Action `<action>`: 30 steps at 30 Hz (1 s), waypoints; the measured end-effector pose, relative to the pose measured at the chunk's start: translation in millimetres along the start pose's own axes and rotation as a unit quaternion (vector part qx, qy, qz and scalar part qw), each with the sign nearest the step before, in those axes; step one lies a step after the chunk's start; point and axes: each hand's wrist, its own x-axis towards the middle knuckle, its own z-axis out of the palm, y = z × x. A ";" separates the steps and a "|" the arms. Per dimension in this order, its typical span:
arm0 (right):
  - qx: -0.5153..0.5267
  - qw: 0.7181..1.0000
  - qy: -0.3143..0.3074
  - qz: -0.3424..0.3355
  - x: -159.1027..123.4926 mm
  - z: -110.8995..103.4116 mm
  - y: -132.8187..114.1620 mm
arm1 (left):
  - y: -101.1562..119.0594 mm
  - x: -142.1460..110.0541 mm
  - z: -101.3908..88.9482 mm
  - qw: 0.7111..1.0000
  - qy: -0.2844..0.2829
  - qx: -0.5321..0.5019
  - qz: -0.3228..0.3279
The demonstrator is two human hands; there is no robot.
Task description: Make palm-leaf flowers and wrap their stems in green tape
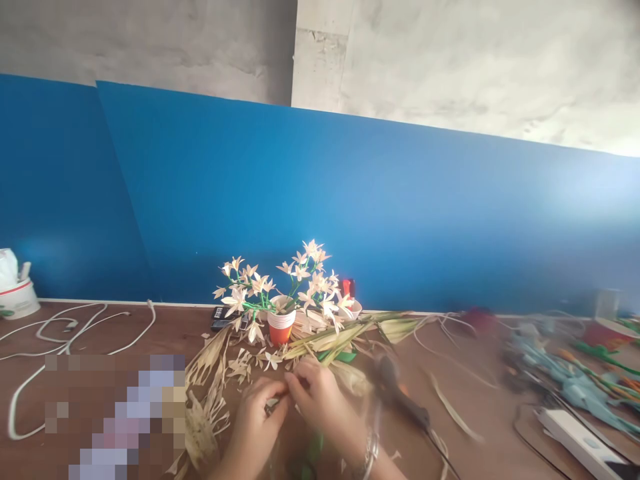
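Note:
My left hand [263,410] and my right hand [319,393] meet fingertip to fingertip low in the middle of the view. Both have fingers bent and pinched together; whatever lies between them is too small and hidden to name. Just beyond the fingertips is a small white flower [271,361], and I cannot tell whether it touches them. Behind it stands an orange and white paper cup [281,327] with pale handmade flowers [259,283] on green stems. Dried husks [203,427] lie left of my left hand. Long yellow-green leaves [350,333] spread behind my right hand.
A dark corded tool [400,393], blurred, lies to the right. Farther right are a white power strip [580,437] and tangled bluish strips [565,370]. White cables [70,333] and a white tub [19,299] sit at left. A blue partition [350,200] closes the back.

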 end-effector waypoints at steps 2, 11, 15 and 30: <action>-0.004 1.000 0.017 -0.002 -0.8 0.0 -1.0 | -1.9 -1.4 -0.3 0.996 0.024 0.058 0.058; -0.003 0.997 0.066 0.044 0.7 -2.6 14.6 | -4.4 0.2 -0.1 0.987 0.037 0.099 0.121; 0.022 0.997 0.044 0.065 1.3 -2.0 13.7 | -0.8 -2.2 0.1 0.989 0.062 0.100 0.095; 0.452 0.883 -0.047 0.120 -0.8 7.0 16.7 | 16.9 7.0 -4.5 0.936 -0.079 -0.278 -0.203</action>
